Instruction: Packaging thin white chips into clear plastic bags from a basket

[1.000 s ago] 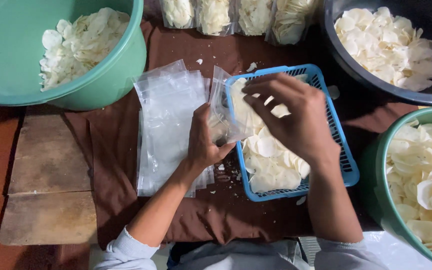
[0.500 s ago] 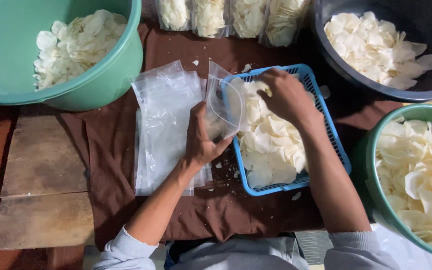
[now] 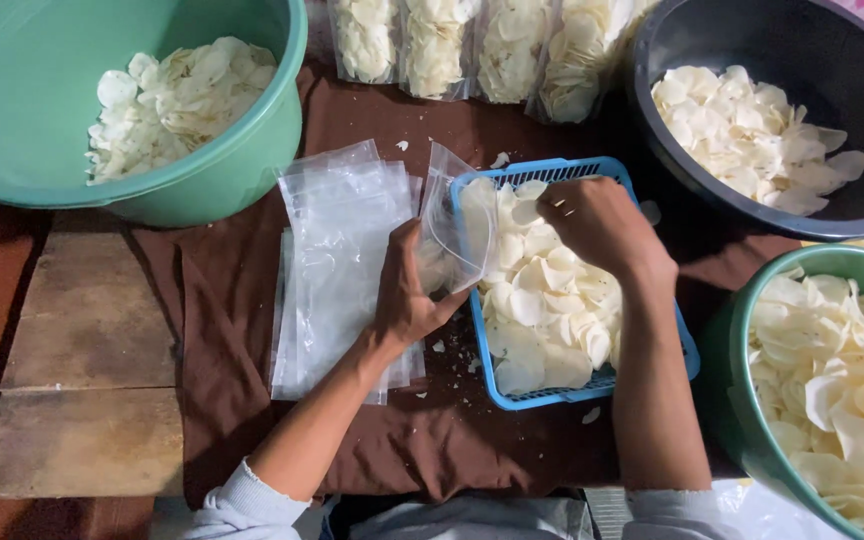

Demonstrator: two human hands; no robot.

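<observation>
— What are the hands doing at the blue basket (image 3: pixel 690 352)?

— The left hand (image 3: pixel 407 295), just left of the basket, pinches a clear plastic bag (image 3: pixel 452 225) open at its rim. The right hand (image 3: pixel 592 222) rests over the basket's white chips (image 3: pixel 542 300), fingers curled together on a few.

— And around the basket?

— A stack of empty bags (image 3: pixel 337 265) lies left of it on the brown cloth (image 3: pixel 222 300); a black basin (image 3: pixel 832 50) sits to its upper right, with filled bags (image 3: pixel 482 45) above.

Dim warm light, soft shadows, sharp centre, slight edge distortion
</observation>
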